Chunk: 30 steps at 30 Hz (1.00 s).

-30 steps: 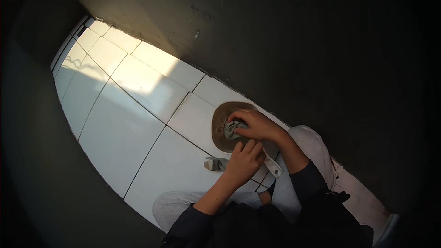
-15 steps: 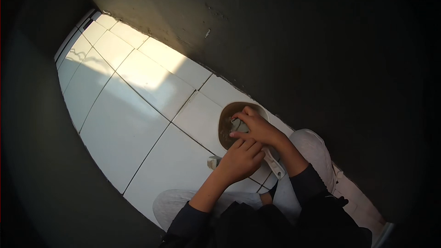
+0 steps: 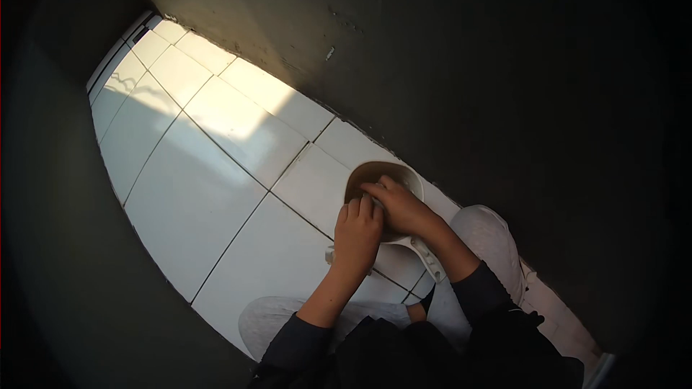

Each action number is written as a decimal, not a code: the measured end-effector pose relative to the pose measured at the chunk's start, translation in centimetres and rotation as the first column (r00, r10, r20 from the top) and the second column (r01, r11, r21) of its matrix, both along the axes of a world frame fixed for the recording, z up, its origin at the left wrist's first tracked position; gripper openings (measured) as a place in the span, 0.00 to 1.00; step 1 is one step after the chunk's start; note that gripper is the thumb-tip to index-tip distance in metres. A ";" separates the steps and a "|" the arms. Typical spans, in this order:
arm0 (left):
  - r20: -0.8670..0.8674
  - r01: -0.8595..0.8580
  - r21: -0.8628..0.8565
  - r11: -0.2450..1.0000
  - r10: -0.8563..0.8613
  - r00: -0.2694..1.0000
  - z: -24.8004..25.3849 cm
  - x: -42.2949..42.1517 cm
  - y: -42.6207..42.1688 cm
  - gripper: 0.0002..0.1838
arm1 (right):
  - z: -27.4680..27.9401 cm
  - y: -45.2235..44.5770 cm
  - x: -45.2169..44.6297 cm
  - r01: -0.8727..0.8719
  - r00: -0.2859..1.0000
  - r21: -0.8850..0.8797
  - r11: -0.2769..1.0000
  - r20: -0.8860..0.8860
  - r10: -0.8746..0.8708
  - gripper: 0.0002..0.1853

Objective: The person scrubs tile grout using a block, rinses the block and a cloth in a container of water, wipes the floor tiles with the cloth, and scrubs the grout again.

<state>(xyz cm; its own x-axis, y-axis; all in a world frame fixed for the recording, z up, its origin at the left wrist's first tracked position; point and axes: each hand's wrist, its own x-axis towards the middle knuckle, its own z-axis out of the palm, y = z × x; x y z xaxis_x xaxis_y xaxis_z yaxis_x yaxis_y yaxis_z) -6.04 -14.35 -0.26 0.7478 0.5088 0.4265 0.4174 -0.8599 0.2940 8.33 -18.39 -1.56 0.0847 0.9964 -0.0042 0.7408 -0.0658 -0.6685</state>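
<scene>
A white dipper [image 3: 409, 180] with a handle [image 3: 430, 259] rests on the tiled floor in front of my crossed legs. Over its opening, my right hand [image 3: 404, 209] reaches in with curled fingers. My left hand [image 3: 358, 230] meets it at the near left rim, fingers bent down into the dipper. Between the two hands is a small pale thing [image 3: 378, 202], mostly covered, so its kind cannot be made out. Just left of my left wrist, a small pale block-like object [image 3: 329, 254] stands on the floor, partly hidden.
White tiles [image 3: 194, 187] stretch away to the upper left, with a bright patch of sunlight [image 3: 241, 104]. A dark wall [image 3: 468, 86] runs close along the right side. My bent knees [image 3: 486, 234] flank the dipper on the near side.
My left hand has moved up and left from beside the handle to the dipper's opening, joining my right hand. The pale thing inside, visible before, is now largely covered by my fingers.
</scene>
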 end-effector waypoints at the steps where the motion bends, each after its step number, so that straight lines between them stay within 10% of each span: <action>1: -0.080 -0.021 0.023 1.000 0.023 0.997 -0.1 0.0 -0.2 0.08 | 0.5 -0.1 -0.2 0.024 0.999 -0.013 1.000 0.039 -0.023 0.23; 18: -0.254 -0.044 0.009 0.999 0.045 0.966 0.0 0.5 0.1 0.05 | 0.2 0.3 0.0 0.052 0.999 -0.098 0.994 0.022 -0.050 0.26; 30: -0.326 -0.140 -0.073 0.987 0.109 0.939 0.0 1.6 -0.2 0.04 | -0.1 -0.5 -1.3 0.177 0.910 0.040 0.983 0.373 -0.180 0.16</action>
